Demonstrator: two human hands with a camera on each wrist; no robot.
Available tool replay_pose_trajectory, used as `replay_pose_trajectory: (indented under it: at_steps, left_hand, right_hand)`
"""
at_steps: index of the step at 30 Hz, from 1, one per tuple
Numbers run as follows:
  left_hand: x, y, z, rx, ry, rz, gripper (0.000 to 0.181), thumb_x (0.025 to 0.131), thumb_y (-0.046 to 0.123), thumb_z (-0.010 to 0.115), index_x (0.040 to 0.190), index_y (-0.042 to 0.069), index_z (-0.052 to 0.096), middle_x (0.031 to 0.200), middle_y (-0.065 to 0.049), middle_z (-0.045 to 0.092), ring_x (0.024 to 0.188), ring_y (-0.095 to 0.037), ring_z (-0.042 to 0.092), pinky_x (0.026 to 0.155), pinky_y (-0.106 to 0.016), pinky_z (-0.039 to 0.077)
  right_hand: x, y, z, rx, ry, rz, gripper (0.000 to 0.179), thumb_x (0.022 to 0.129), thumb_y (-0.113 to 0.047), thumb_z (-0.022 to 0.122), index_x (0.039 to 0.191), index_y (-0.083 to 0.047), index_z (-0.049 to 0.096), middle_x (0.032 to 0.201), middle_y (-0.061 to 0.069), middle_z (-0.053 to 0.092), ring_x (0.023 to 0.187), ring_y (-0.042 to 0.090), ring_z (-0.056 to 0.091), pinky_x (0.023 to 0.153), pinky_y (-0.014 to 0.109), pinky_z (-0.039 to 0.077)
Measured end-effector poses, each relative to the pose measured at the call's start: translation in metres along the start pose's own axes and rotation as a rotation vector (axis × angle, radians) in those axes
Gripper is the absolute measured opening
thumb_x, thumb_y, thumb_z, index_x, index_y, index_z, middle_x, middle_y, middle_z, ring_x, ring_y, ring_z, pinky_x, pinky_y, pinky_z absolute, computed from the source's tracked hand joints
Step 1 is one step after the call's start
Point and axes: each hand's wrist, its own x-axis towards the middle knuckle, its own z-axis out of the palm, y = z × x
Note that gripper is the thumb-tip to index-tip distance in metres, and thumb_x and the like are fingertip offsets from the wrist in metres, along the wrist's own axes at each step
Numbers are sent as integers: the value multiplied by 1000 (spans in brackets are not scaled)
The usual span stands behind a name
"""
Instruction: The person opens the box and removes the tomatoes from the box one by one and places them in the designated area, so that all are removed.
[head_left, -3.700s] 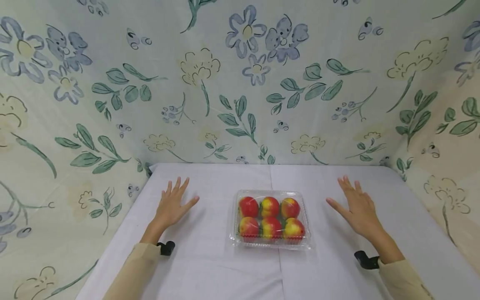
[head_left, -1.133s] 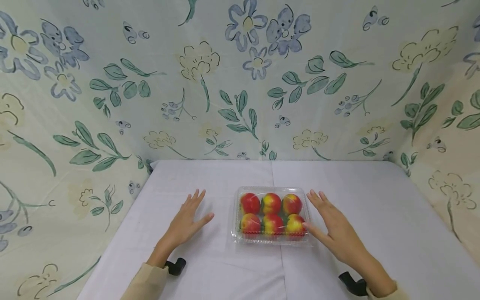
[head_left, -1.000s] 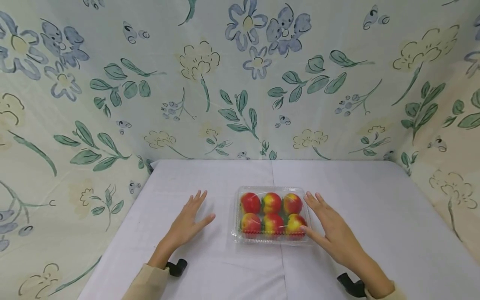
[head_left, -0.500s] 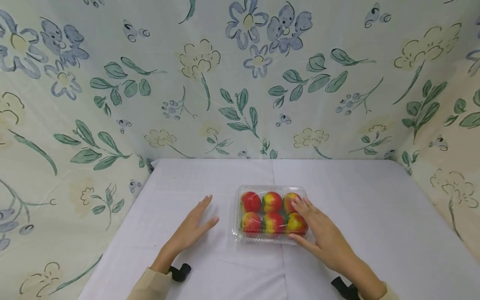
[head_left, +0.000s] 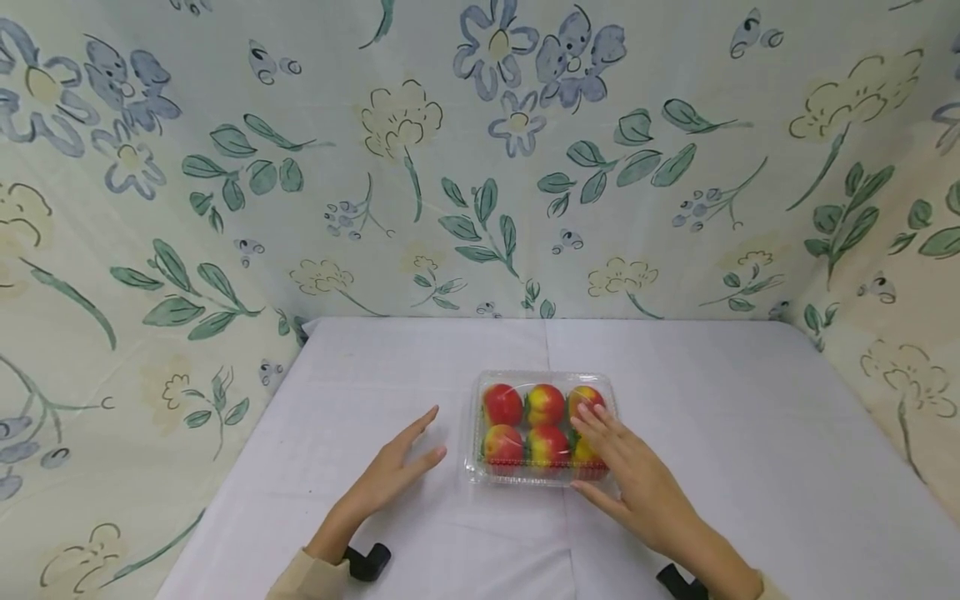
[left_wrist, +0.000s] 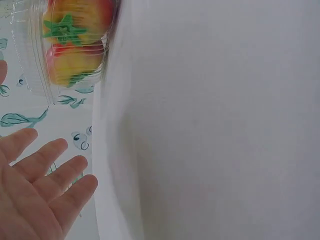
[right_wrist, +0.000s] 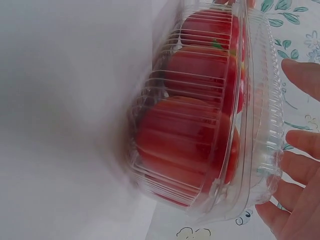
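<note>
A clear plastic clamshell box (head_left: pixel 517 482) lies closed on the white cloth, holding two rows of red and yellow fruits (head_left: pixel 502 404). A green star-shaped leaf (left_wrist: pixel 65 30) shows on one fruit in the left wrist view. My left hand (head_left: pixel 392 471) hovers left of the box, apart from it, fingers extended and thumb spread. My right hand (head_left: pixel 633 479) reaches over the box's right end with fairly straight fingers and covers part of the fruits there. In the right wrist view its fingertips (right_wrist: pixel 295 162) are close to the lid edge; contact is unclear.
The white-covered table (head_left: pixel 375 358) extends around the box, with a crease in front of it. Floral fabric (head_left: pixel 480 167) hangs behind and at both sides. A black wrist device (head_left: pixel 367 562) sits on the left wrist, another (head_left: pixel 681 583) on the right.
Both hands have come inward toward the box. The right hand has moved left from beside the box to over its right end; the left has moved slightly right. The box has stayed put.
</note>
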Motion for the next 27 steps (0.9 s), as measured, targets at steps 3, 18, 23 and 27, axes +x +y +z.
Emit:
replay_pose_trajectory:
  at_steps: [3,18,23,27]
  left_hand:
    - [-1,0,2,-74,-7,5,69,96,41,66,155,21,38,155,-4,41,141,-32,39,113,-55,32]
    - [-3,0,10,-374,-86,-14,56,96,22,69,146,6,50,138,-16,57,124,-33,57,101,-46,50]
    - [-3,2,12,-389,-90,-56,56,96,28,67,145,7,52,136,-14,60,122,-30,59,98,-38,52]
    - [-3,0,15,-466,-110,-90,55,96,26,67,144,3,51,135,-16,60,121,-30,59,97,-36,52]
  right_hand:
    - [0,-1,1,12,8,-15,79,90,-57,66,153,-14,42,157,6,38,143,31,35,120,22,10]
    - [1,-4,4,8,4,-35,77,93,-60,59,152,-14,43,157,7,38,144,29,33,120,23,9]
    - [2,-5,6,4,-2,-34,77,94,-64,53,152,-14,43,157,7,37,145,29,32,121,29,15]
    - [3,-6,7,9,-18,-34,78,96,-69,41,152,-14,43,158,6,36,146,29,30,122,30,14]
